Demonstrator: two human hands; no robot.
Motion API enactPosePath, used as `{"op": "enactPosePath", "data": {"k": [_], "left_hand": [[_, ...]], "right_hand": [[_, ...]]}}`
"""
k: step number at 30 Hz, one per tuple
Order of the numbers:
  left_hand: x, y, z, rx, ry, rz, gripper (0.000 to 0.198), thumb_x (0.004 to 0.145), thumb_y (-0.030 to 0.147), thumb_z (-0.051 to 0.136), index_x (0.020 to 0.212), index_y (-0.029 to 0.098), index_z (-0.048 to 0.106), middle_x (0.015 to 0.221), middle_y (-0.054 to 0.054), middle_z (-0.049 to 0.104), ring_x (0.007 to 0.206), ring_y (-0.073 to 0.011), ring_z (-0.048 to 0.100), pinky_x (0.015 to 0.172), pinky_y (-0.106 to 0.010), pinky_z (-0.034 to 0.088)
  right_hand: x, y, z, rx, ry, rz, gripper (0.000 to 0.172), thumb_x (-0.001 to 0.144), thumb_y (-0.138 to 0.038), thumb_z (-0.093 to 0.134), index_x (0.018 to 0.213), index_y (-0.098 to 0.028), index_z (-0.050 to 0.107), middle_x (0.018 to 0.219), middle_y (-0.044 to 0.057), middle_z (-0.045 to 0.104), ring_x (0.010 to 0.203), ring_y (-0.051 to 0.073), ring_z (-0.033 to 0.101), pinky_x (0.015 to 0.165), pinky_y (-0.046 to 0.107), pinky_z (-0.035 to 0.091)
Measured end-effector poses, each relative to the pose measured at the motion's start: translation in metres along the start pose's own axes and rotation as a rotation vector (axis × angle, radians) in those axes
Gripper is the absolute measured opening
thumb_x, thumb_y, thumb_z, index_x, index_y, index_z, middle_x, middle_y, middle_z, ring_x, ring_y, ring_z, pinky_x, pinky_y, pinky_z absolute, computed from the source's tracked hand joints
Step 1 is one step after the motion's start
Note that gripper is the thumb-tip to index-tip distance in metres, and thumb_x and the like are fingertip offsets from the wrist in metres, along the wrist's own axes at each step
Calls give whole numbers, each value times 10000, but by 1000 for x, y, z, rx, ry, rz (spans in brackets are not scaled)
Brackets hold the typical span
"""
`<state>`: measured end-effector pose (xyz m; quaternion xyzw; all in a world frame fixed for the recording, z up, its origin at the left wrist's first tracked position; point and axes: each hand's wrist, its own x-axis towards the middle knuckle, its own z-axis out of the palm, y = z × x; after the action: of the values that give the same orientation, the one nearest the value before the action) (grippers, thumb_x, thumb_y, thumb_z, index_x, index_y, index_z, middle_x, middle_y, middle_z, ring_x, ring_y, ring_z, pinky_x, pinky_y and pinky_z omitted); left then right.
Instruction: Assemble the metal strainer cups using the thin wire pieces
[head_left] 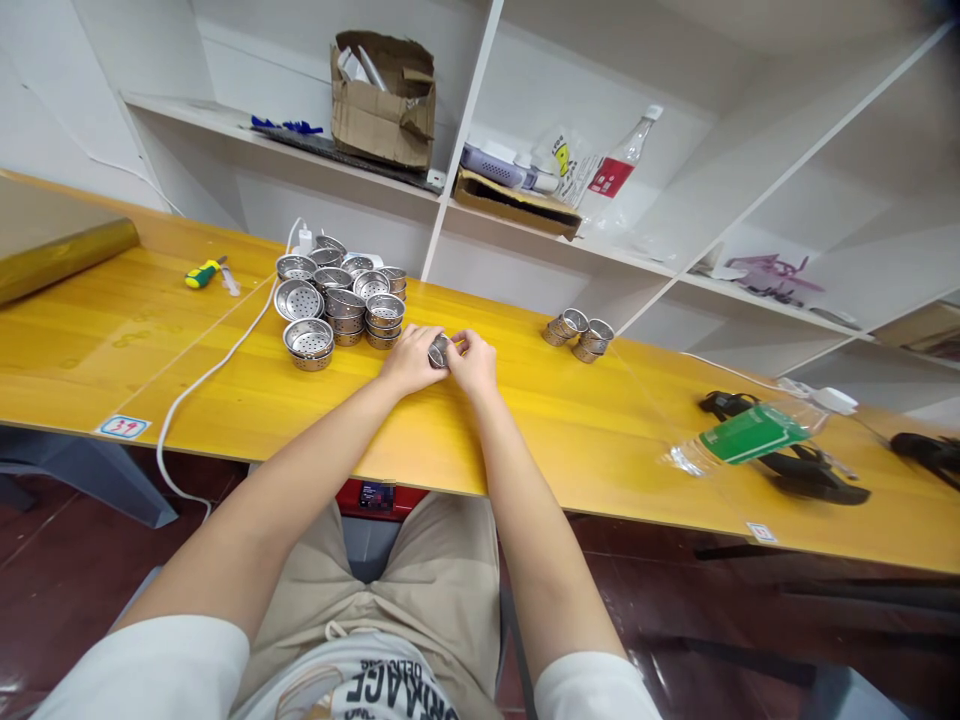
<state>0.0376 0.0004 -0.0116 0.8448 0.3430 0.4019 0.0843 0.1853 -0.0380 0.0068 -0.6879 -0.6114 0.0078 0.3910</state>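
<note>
A small metal strainer cup [438,351] sits between my two hands, just above or on the yellow table. My left hand [411,360] is closed around its left side. From the right, my right hand [472,360] pinches its rim, fingers bent. Part of the cup is hidden by the fingers. Left of my hands stands a cluster of stacked perforated metal cups [345,303], several of them with their holed bottoms showing. Two short stacks of similar cups [593,341] stand farther right near the shelf.
The yellow table [555,420] runs under white shelving. A white cable [217,370] crosses it at left, near a green-yellow screwdriver [202,274]. At right lie a green-labelled bottle [757,433] and a black sandal-like object [814,475]. A cardboard box [382,115] sits on the shelf.
</note>
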Motion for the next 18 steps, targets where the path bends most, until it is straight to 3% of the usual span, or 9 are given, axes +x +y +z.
{"op": "enactPosePath", "data": {"k": [7, 18], "left_hand": [[-1, -3, 3, -27, 19, 53, 698, 725, 287, 768, 1382, 138, 584, 1333, -119, 678, 1207, -321, 581, 1104, -453, 473], [0, -8, 7, -86, 23, 38, 752, 744, 228, 751, 1447, 152, 494, 1412, -141, 625, 1293, -316, 574, 1142, -463, 463]], "right_hand": [[3, 11, 5, 60, 26, -111, 176, 937, -313, 562, 840, -207, 664, 847, 59, 715, 790, 208, 624, 834, 328, 470], [5, 13, 8, 126, 152, -109, 92, 898, -282, 597, 865, -206, 637, 883, 77, 661, 845, 236, 590, 868, 379, 482]]}}
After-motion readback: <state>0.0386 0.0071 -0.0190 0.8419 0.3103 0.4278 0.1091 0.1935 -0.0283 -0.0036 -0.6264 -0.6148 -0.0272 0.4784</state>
